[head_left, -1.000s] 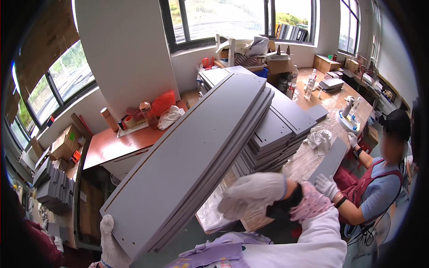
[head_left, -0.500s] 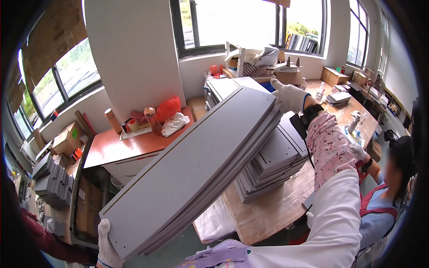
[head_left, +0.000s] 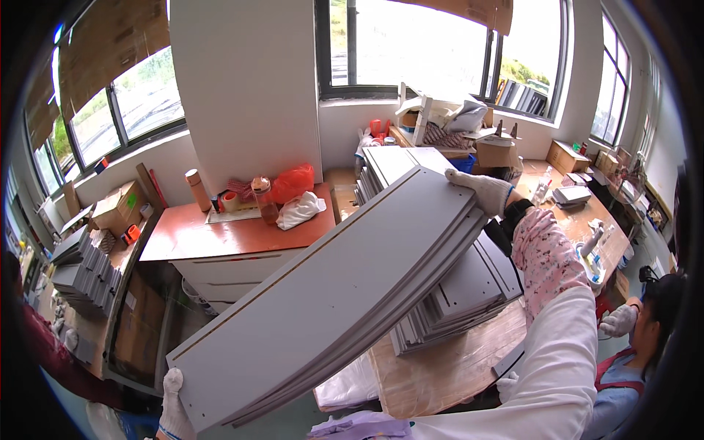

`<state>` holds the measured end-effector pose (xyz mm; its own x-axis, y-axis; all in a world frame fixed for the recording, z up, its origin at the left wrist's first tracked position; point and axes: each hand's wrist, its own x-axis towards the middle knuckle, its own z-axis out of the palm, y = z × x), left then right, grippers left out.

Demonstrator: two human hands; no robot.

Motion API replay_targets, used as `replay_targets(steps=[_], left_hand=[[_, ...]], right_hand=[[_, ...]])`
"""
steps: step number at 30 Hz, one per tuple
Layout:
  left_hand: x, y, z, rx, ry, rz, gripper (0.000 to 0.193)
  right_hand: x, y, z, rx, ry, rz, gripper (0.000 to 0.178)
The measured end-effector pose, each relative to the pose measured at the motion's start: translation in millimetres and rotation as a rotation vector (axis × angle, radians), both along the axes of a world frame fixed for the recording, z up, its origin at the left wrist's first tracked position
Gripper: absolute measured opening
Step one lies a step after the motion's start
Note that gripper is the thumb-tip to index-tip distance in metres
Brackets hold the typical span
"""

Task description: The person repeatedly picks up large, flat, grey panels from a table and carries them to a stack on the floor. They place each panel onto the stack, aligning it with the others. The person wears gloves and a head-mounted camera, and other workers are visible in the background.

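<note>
Both hands (head_left: pixel 174 408) gripping boards (head_left: pixel 326 286), right one (head_left: pixel 484 193) (newly)

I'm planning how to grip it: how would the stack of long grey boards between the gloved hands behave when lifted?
The grey board stack is probably heavy, being several layers deep. Layers might slide over one another: their edges look staggered and unbound. Held at one end, it would likely tip, given its length.

held panel stack (head_left: pixel 323 293) lies diagonally between left hand (head_left: pixel 174 408) at near-left end and right hand (head_left: pixel 484 192) at far-right end. second panel stack (head_left: pixel 469 286) rests right of it, on the table (head_left: pixel 440 375). behind left, bottle (head_left: pixel 265 202) stands on drawer cabinet (head_left: pixel 187 236), left of cloth (head_left: pixel 301 211).
</note>
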<state>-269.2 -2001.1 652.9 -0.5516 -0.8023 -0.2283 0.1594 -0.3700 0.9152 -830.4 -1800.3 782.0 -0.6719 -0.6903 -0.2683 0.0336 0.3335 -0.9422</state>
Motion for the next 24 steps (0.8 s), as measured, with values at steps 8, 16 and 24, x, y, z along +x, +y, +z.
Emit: replay_targets(steps=[8,16,24], left_hand=[[13.7,6.1,7.6,-0.109,0.097,0.017,0.059],[52.7,-11.2,-3.1,-0.076,0.258,0.043,0.058],[97.5,-110.7,-57.0,-0.015,0.239,-0.269,0.066]], right_hand=[[20.8,36.6,1.6,-0.283,-0.023,-0.033,0.046],[147.2,103.4,27.8,-0.486,-0.051,-0.214,0.037],[328.7,178.5,-54.5,-0.569,-0.194,-0.525,0.031]])
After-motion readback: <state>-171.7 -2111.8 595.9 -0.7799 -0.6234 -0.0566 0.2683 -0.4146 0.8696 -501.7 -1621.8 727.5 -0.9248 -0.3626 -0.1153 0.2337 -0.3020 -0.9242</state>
